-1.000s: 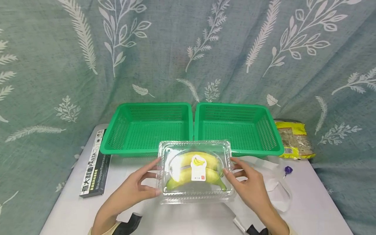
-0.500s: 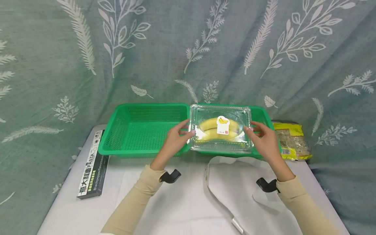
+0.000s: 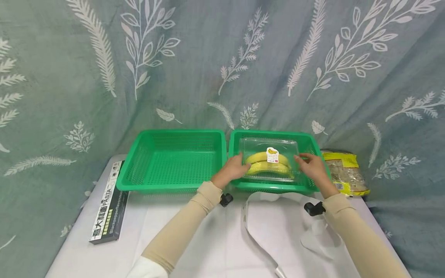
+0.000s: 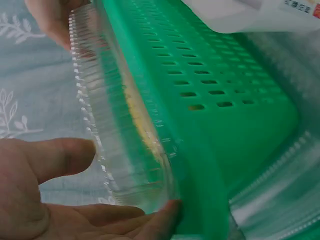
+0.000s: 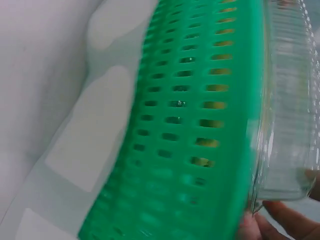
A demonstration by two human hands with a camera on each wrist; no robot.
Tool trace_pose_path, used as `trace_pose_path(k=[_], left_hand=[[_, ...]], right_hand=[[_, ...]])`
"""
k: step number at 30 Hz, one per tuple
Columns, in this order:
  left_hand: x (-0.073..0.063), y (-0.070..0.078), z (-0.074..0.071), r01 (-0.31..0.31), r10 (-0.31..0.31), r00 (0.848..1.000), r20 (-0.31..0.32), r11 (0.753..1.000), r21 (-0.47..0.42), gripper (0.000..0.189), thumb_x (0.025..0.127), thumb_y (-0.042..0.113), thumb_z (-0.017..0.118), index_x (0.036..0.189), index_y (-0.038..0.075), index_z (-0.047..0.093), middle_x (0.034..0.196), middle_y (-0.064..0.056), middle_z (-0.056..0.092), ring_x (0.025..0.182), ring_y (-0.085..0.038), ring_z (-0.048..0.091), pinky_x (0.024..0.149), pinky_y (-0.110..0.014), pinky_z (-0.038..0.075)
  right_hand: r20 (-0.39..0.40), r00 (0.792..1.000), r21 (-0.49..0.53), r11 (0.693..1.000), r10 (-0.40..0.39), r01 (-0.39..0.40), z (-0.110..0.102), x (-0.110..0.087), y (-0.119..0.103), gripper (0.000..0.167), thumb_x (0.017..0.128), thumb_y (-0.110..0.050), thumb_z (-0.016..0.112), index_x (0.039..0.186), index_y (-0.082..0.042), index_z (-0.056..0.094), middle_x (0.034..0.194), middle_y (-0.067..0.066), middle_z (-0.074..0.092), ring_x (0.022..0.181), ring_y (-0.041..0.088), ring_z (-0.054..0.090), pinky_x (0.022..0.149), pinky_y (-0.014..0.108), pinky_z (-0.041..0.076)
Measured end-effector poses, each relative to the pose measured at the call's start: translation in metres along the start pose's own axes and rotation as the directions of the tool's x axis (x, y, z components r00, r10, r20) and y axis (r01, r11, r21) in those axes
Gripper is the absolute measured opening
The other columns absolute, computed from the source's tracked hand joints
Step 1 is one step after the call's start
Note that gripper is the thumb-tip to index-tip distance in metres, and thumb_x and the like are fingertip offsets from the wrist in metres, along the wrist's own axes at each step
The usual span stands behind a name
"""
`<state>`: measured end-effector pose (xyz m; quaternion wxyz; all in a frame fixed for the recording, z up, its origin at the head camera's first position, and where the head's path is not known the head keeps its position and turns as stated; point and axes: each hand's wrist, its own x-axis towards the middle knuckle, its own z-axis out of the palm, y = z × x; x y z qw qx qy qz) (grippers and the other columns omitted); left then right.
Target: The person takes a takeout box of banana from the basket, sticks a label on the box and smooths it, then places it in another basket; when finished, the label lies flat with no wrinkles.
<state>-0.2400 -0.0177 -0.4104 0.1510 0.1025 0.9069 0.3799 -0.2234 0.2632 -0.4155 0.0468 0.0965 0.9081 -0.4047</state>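
A clear plastic clamshell box (image 3: 269, 143) with bananas (image 3: 265, 168) and a white banana label (image 3: 272, 155) is down in the right green basket (image 3: 278, 188). My left hand (image 3: 233, 168) holds its left end, the arm crossing the basket's near left corner. At the opposite end, my right hand (image 3: 313, 168) grips the box's right edge. The left wrist view has the thumb and fingers on either side of the box end (image 4: 125, 165). In the right wrist view, fingers (image 5: 287, 222) are at the box corner, beside the basket wall (image 5: 180, 100).
A second green basket (image 3: 174, 189) stands to the left. A black-and-white pasta box (image 3: 111, 202) lies left of it on the white table (image 3: 194, 247). At right lies a yellow-and-clear packet (image 3: 347, 172). A white strap (image 3: 255, 237) lies in front.
Both hands have carried the banana box from in front of the baskets forward and right, over the right basket, then lowered it inside. Both sleeves now reach far across the table.
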Motion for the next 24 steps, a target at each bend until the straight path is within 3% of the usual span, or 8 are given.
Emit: trace_pose_path(k=[3,5,7,12,15,19,23,24], left_hand=[[0.005,0.003,0.004,0.014,-0.017,0.998,0.06,0.999,0.052,0.071,0.105,0.026,0.047,0.157,-0.008,0.014,0.155,-0.026,0.042,0.097,-0.024,0.064,0.089,-0.037,0.055],[0.008,0.007,0.006,0.007,-0.012,0.997,0.076,0.997,0.071,0.071,0.102,0.018,0.048,0.156,-0.011,0.012,0.142,-0.028,0.053,0.068,-0.018,0.05,0.065,-0.032,0.049],[0.011,0.01,0.008,-0.005,-0.004,0.996,0.094,0.995,0.098,0.07,0.099,0.012,0.047,0.155,-0.014,0.014,0.143,-0.03,0.051,0.065,-0.019,0.044,0.059,-0.03,0.041],[0.014,0.015,0.012,0.014,-0.034,0.993,0.116,0.984,0.175,0.067,0.096,0.005,0.049,0.154,-0.013,0.021,0.164,-0.026,0.025,0.083,-0.023,0.047,0.07,-0.03,0.041],[0.017,0.017,0.016,0.031,-0.053,0.991,0.126,0.985,0.172,0.069,0.096,0.005,0.049,0.154,-0.013,0.018,0.139,-0.03,0.056,0.058,-0.015,0.037,0.053,-0.026,0.036],[0.02,0.019,0.019,0.06,-0.08,0.988,0.135,0.987,0.148,0.074,0.096,0.004,0.048,0.156,-0.01,0.01,0.111,-0.027,0.068,0.04,-0.008,0.021,0.039,-0.023,0.026],[0.015,0.017,0.022,0.049,-0.059,0.995,0.084,0.992,0.117,0.078,0.095,0.001,0.049,0.158,-0.008,0.004,0.149,-0.03,0.048,0.046,-0.012,0.03,0.043,-0.026,0.036],[0.012,0.015,0.023,0.024,-0.031,0.998,0.058,0.993,0.113,0.078,0.095,0.002,0.049,0.158,-0.007,0.003,0.154,-0.031,0.04,0.053,-0.013,0.045,0.05,-0.027,0.044]], right_hand=[[0.005,1.0,-0.048,0.999,0.007,-0.006,0.006,0.007,0.003,0.06,0.107,-0.037,0.044,0.151,0.002,0.039,0.135,0.032,0.058,0.105,0.038,0.068,0.086,0.048,0.057],[-0.003,1.0,-0.071,0.997,0.014,-0.014,0.008,0.012,0.003,0.058,0.108,-0.035,0.043,0.151,0.003,0.039,0.138,0.033,0.055,0.112,0.041,0.065,0.086,0.049,0.056],[-0.012,1.0,-0.095,0.995,0.011,-0.012,0.008,0.016,0.003,0.057,0.108,-0.033,0.042,0.151,0.004,0.039,0.142,0.033,0.051,0.121,0.045,0.058,0.09,0.052,0.055],[0.0,1.0,-0.152,0.988,0.007,-0.006,0.011,0.024,0.006,0.054,0.108,-0.03,0.041,0.148,0.007,0.04,0.145,0.035,0.046,0.127,0.049,0.051,0.093,0.055,0.052],[0.007,0.999,-0.168,0.985,0.042,-0.04,0.015,0.027,0.01,0.053,0.109,-0.029,0.039,0.149,0.007,0.039,0.143,0.035,0.047,0.126,0.049,0.051,0.091,0.055,0.052],[0.015,0.997,-0.187,0.98,0.072,-0.068,0.02,0.028,0.012,0.054,0.11,-0.028,0.035,0.151,0.008,0.034,0.147,0.036,0.043,0.129,0.052,0.048,0.095,0.058,0.05],[0.013,0.999,-0.209,0.977,0.046,-0.042,0.021,0.026,0.009,0.055,0.11,-0.026,0.035,0.152,0.009,0.029,0.151,0.036,0.039,0.134,0.054,0.043,0.103,0.062,0.047],[0.0,1.0,-0.217,0.976,0.028,-0.028,0.022,0.025,0.008,0.057,0.11,-0.027,0.036,0.153,0.01,0.028,0.151,0.037,0.038,0.134,0.054,0.043,0.104,0.062,0.046]])
